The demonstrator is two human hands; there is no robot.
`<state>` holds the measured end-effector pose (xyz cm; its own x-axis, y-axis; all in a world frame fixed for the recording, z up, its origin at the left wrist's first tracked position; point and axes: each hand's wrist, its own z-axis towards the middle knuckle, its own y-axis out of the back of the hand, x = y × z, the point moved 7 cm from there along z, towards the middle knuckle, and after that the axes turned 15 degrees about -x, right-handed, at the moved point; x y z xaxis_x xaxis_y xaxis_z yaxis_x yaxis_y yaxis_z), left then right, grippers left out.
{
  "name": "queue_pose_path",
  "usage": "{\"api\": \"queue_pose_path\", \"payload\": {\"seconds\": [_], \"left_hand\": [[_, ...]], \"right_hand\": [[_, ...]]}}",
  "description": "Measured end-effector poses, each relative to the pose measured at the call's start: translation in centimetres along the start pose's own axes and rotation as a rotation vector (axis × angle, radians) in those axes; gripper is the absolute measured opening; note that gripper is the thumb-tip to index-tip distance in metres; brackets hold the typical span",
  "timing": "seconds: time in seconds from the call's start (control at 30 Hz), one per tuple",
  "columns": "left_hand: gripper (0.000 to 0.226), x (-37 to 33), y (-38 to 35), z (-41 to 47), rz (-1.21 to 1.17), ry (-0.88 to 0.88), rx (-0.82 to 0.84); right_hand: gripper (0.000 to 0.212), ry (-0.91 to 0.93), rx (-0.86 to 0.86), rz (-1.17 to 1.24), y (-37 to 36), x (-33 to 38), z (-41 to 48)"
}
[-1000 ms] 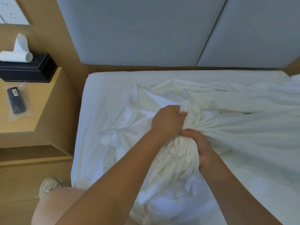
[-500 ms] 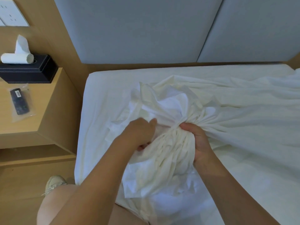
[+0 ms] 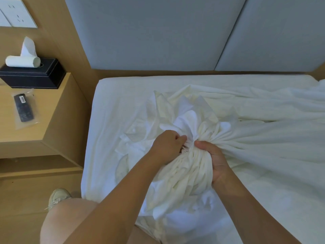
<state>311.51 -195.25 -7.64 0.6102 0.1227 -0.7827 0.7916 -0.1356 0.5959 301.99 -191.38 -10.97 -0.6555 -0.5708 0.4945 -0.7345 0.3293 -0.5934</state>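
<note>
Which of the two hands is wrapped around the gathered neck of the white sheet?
The right hand: its palm and thumb clasp the bunched white sheet from the side. The left hand only pinches folds at the top.

The sheet (image 3: 191, 175) is a thin, cream-white cloth gathered into a tight bunch of long pleats. The neck of the bunch sits between the left grip (image 3: 167, 147) and the right grip (image 3: 213, 161), and both curl their fingers into it. Just beyond the grips, on the far side from the person, loose corners stand up in a crumpled fan. From the right grip outward to the right, the cloth runs in taut, spreading folds across the bed (image 3: 123, 95). On the near side of the grips the gathered part swells into a soft bulge over the bed's near edge.
</note>
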Motion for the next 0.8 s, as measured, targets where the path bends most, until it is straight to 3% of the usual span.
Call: {"api": "queue_pose_path", "payload": {"seconds": [0.1, 0.2, 0.3, 0.37, 0.47, 0.6, 0.67, 0.73, 0.8], "left_hand": [[0.039, -1.1, 0.8, 0.5, -0.093, -0.021, -0.126], [0.039, -4.6, 1.4, 0.1, -0.238, -0.172, -0.224], [0.033, -7.2, 0.4, -0.4, -0.082, -0.307, -0.163], [0.026, -6.4, -0.3, -0.3, 0.025, -0.224, -0.061], [0.045, -4.0, -0.8, -2.2, 0.118, -0.134, 0.143], [0.050, -1.5, -0.2, -4.1, 0.064, -0.090, 0.198], [0.052, -1.1, 0.3, -3.6, 0.067, -0.103, 0.108], [0.055, -0.2, 2.3, -1.9, 0.069, -0.072, -0.146], [0.069, 1.9, 4.0, -0.2, 0.061, 0.051, -0.313]], "right_hand": [[0.046, 0.008, 0.006, -0.003, 0.1, 0.0, 0.0], [0.050, 0.035, 0.011, 0.020, 0.1, 0.3, -0.3], [0.053, 0.067, 0.081, 0.062, -0.3, 0.8, -0.6], [0.057, 0.087, 0.090, 0.100, -0.4, 1.0, -0.5], [0.055, 0.077, 0.117, 0.138, -0.9, 1.0, -0.2], [0.046, 0.063, 0.139, 0.008, -1.4, 0.7, -0.4], [0.042, 0.061, 0.115, 0.006, -1.2, 0.7, -0.3], [0.036, 0.100, 0.052, 0.004, -0.7, 1.0, -0.1], [0.047, 0.119, -0.012, -0.011, 0.0, 1.1, 0.2]]}}
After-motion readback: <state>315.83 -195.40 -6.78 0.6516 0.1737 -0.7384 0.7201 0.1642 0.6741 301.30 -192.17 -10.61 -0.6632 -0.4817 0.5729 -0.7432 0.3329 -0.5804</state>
